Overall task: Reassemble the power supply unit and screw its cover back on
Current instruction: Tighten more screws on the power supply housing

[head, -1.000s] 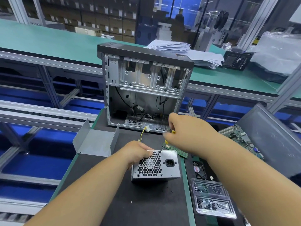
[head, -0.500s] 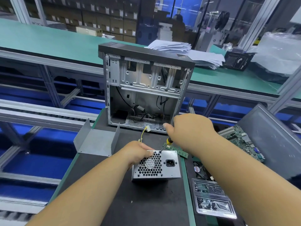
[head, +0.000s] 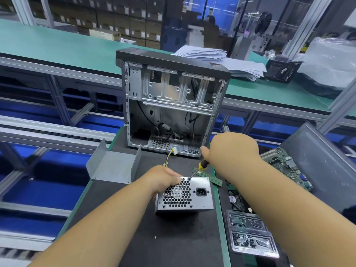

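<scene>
Apparently no brand or label can be read on the power supply unit (head: pixel 184 195); any print on it is too small to tell. It stands on the black mat (head: pixel 173 237), honeycomb grille and socket facing the camera. The left hand (head: pixel 163 178) grips its upper left corner, fingers curled over the top edge. The right hand (head: pixel 231 151) is clenched round a yellow-and-black screwdriver (head: pixel 198 168), whose tip meets a screw on the unit's top edge, just beside the left fingertips. Behind stands an open computer case (head: pixel 171 105); a bent metal cover (head: pixel 113 164) lies to the left.
</scene>
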A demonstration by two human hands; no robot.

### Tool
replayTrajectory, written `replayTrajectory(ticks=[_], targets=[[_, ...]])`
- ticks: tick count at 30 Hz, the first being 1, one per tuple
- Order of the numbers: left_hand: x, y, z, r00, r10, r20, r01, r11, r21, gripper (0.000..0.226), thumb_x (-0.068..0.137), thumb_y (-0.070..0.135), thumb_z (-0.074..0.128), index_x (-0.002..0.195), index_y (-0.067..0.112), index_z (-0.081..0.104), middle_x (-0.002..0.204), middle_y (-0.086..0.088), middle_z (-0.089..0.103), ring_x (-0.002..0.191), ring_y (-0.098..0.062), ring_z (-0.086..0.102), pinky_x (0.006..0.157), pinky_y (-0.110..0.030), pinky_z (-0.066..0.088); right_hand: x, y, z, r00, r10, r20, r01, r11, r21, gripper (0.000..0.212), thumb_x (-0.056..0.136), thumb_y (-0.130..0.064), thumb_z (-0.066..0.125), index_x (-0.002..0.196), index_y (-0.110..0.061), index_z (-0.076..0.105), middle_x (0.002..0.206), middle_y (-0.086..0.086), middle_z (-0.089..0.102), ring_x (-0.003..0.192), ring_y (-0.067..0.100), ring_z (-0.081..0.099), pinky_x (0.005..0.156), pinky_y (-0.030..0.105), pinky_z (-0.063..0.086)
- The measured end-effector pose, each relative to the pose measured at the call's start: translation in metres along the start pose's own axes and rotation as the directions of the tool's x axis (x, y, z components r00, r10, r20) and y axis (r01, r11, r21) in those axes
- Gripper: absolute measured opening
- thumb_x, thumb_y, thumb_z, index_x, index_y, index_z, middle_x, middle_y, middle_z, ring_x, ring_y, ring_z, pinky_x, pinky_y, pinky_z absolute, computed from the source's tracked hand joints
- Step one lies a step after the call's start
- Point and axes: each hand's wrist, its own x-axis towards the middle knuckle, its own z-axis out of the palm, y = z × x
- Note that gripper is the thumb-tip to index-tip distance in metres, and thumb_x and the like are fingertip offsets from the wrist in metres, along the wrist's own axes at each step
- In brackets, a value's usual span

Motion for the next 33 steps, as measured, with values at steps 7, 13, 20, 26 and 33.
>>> replayTrajectory(ticks=[7, 13, 20, 26, 33], targets=[[0.001, -0.001, -0.001, 1.0, 0.008, 0.013, -0.008, 1.0, 0.002, 0.012, 0.087, 0.021, 0.072, 0.096, 0.023, 0.08, 0.097, 0.004, 0.076, 0.1, -0.012, 0.067, 0.091, -0.027, 0.05, -0.007, 0.014, 0.001, 0.962, -0.273, -0.024, 0.267, 0.916, 0.299, 0.023, 0.089, -0.036, 0.06, 0.086, -0.022, 0.041, 0.085, -0.006, 0.05, 0.079, 0.021, 0.051, 0.061, 0.035, 0.041], [0.001, -0.002, 0.0, 1.0, 0.01, 0.013, -0.01, 1.0, 0.016, 0.012, 0.087, 0.022, 0.072, 0.095, 0.027, 0.08, 0.101, 0.005, 0.074, 0.102, -0.01, 0.064, 0.09, -0.025, 0.046, -0.006, 0.011, -0.005, 0.977, -0.211, -0.001, 0.21, 0.972, 0.102, 0.042, 0.089, -0.05, 0.061, 0.068, -0.022, 0.039, 0.07, -0.004, 0.047, 0.064, 0.018, 0.046, 0.047, 0.028, 0.028], [-0.001, -0.003, 0.0, 1.0, 0.011, 0.019, -0.012, 1.0, 0.022, 0.011, 0.088, 0.022, 0.071, 0.094, 0.026, 0.08, 0.1, 0.003, 0.075, 0.104, -0.014, 0.065, 0.097, -0.029, 0.048, -0.007, -0.006, 0.006, 0.998, -0.016, -0.063, 0.016, 1.0, 0.008, 0.055, 0.102, -0.052, 0.029, 0.062, -0.017, 0.042, 0.06, -0.002, 0.042, 0.05, 0.017, 0.038, 0.046, 0.023, 0.025], [-0.002, -0.001, 0.0, 1.0, 0.001, 0.013, -0.001, 1.0, 0.008, 0.014, 0.088, 0.021, 0.072, 0.1, 0.021, 0.079, 0.102, 0.0, 0.075, 0.105, -0.017, 0.065, 0.101, -0.034, 0.048, -0.011, 0.005, -0.002, 0.975, -0.218, 0.033, 0.195, 0.921, 0.336, 0.02, 0.09, -0.035, 0.052, 0.095, -0.019, 0.041, 0.078, -0.002, 0.052, 0.067, 0.018, 0.05, 0.054, 0.033, 0.037], [-0.003, 0.0, 0.0, 1.0, 0.001, 0.015, -0.001, 1.0, 0.018, 0.016, 0.088, 0.021, 0.071, 0.102, 0.021, 0.078, 0.104, 0.001, 0.074, 0.104, -0.013, 0.064, 0.096, -0.027, 0.048, -0.01, 0.008, -0.01, 0.98, -0.197, -0.034, 0.2, 0.955, 0.218, 0.028, 0.086, -0.037, 0.066, 0.08, -0.021, 0.044, 0.077, -0.004, 0.051, 0.075, 0.021, 0.053, 0.055, 0.032, 0.039]])
